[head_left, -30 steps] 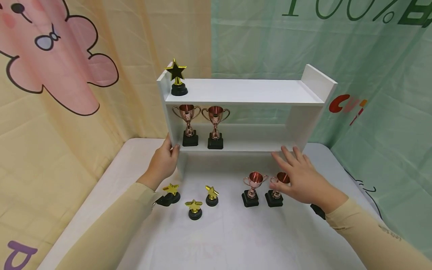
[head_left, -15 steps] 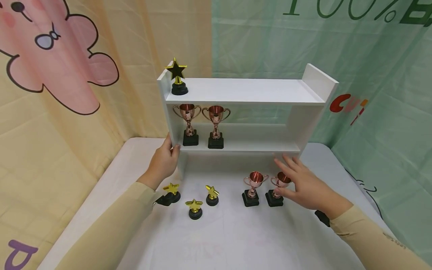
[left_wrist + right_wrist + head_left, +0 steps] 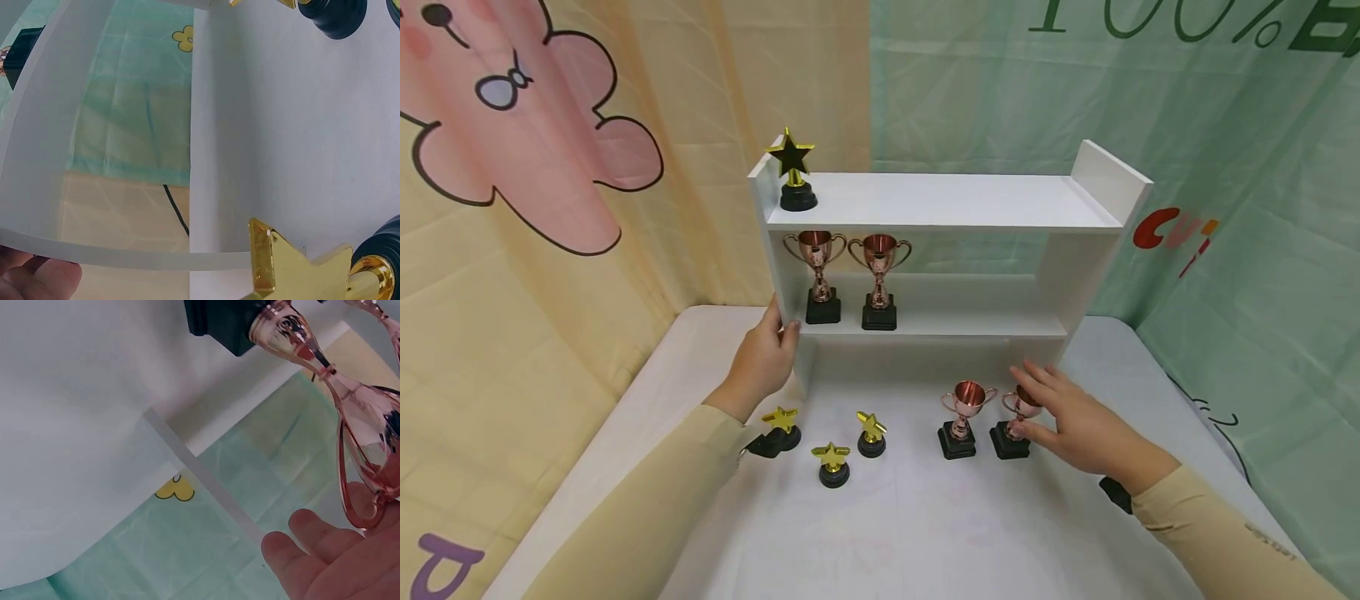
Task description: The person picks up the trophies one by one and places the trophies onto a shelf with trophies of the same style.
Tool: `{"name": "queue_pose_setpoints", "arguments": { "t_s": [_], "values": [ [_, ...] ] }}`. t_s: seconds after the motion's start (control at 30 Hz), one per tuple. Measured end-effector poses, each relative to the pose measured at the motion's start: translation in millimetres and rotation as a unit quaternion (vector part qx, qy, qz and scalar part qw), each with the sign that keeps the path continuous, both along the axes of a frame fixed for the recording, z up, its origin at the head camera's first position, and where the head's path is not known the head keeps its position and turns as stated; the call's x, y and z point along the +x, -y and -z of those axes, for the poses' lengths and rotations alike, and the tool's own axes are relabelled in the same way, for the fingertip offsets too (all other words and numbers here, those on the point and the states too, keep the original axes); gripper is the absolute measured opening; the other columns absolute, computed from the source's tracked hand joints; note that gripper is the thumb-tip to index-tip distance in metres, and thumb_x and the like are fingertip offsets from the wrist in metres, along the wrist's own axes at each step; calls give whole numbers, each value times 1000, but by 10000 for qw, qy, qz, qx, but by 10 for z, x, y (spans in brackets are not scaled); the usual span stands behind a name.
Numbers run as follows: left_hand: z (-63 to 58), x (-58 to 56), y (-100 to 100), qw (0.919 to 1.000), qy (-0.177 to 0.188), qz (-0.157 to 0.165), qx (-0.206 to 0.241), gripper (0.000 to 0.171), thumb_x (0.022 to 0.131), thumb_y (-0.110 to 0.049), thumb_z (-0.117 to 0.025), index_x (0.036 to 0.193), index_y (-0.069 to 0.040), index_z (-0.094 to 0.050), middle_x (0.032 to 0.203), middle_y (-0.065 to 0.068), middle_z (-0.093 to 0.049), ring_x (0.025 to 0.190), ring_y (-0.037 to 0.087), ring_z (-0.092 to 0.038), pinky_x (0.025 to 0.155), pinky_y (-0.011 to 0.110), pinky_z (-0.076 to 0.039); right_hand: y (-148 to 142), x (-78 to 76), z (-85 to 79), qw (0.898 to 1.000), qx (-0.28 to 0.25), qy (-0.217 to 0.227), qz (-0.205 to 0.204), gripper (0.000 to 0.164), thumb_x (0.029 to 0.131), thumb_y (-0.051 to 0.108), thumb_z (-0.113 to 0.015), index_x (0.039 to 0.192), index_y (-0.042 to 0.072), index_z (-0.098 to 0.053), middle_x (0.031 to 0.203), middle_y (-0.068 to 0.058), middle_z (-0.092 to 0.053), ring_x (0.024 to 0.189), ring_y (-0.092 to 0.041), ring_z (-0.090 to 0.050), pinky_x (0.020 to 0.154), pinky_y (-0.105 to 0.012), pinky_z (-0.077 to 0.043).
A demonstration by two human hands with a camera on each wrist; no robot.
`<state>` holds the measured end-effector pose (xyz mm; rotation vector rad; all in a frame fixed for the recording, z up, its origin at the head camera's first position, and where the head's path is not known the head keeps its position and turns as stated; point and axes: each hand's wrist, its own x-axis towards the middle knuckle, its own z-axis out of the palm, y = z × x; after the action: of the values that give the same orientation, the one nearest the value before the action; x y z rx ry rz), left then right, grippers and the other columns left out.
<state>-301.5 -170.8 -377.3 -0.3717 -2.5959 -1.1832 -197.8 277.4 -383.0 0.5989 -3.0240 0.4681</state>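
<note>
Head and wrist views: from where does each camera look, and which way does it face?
Head: worn on the head, faces forward and down at the white shelf; left hand, right hand and beige sleeves show.
Left wrist: worn there, faces the shelf and a shiny gold star trophy; fingertips show.
Right wrist: worn there, faces a shiny rose-gold cup trophy; fingers show.
Both wrist views share green cloth with yellow flower print.

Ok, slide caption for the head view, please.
Left hand gripping white shelf, right hand by a coppery cup trophy, three gold star trophies on the table.
</note>
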Motion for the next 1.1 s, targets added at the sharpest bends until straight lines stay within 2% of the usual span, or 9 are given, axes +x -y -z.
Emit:
{"name": "queue_pose_setpoints", "arguments": {
  "t_s": [0.1, 0.23, 0.37, 0.57, 0.8, 0.97, 1.1],
  "values": [
    [-3, 5, -4, 10000, -5, 10, 19, 61, 114, -23, -43, 169, -21, -18, 163, 22, -45, 142, 44, -53, 110, 62, -49, -1, -4, 38, 9998, 71, -178, -57, 73, 101, 32, -71, 163, 9, -39, 168, -22, -35, 153, -53, -33, 117, -69, -38],
    [-6, 12, -10, 10000, 37, 12, 45, 61, 114, -23, -43, 170, -22, -17, 164, 21, -43, 143, 44, -52, 109, 63, -49, -7, -21, 70, 9990, 162, -403, -138, 65, 103, 23, -68, 161, 7, -42, 164, -22, -43, 147, -49, -46, 113, -64, -46],
    [-9, 17, -17, 9999, 59, 28, 84, 62, 114, -23, -44, 170, -22, -17, 165, 21, -42, 144, 44, -52, 109, 62, -49, -25, -46, 68, 9994, 84, -340, -67, 64, 103, 24, -69, 160, 8, -45, 159, -23, -50, 141, -48, -54, 108, -63, -50],
    [-14, 31, -18, 9999, 83, 23, 110, 62, 114, -22, -44, 170, -20, -17, 165, 21, -42, 145, 44, -51, 110, 63, -48, -67, -99, 39, 9996, -262, 6, 67, 64, 101, 30, -71, 159, 16, -49, 156, -23, -53, 140, -49, -54, 106, -64, -51],
    [-6, 14, -12, 10000, 5, -65, 38, 60, 114, -23, -44, 169, -18, -20, 162, 22, -46, 142, 44, -53, 109, 63, -50, -118, -142, 70, 9981, -613, 90, -17, 62, 99, 29, -74, 157, 15, -52, 153, -20, -58, 137, -46, -58, 103, -61, -54],
    [21, -6, -6, 9999, -61, -159, -28, 61, 113, -22, -45, 169, -17, -20, 160, 23, -49, 141, 44, -55, 108, 63, -50, -135, -172, 93, 9967, -785, 182, -53, 60, 98, 24, -75, 153, 12, -55, 140, -14, -68, 121, -32, -69, 94, -51, -60],
    [30, -13, -6, 9999, -35, -133, -12, 61, 113, -23, -44, 169, -18, -20, 161, 23, -48, 141, 44, -54, 108, 64, -50, -139, -190, 89, 9946, -965, 370, -45, 58, 98, 25, -76, 151, 10, -57, 122, -6, -74, 108, -20, -70, 84, -37, -60]
  ]
}}
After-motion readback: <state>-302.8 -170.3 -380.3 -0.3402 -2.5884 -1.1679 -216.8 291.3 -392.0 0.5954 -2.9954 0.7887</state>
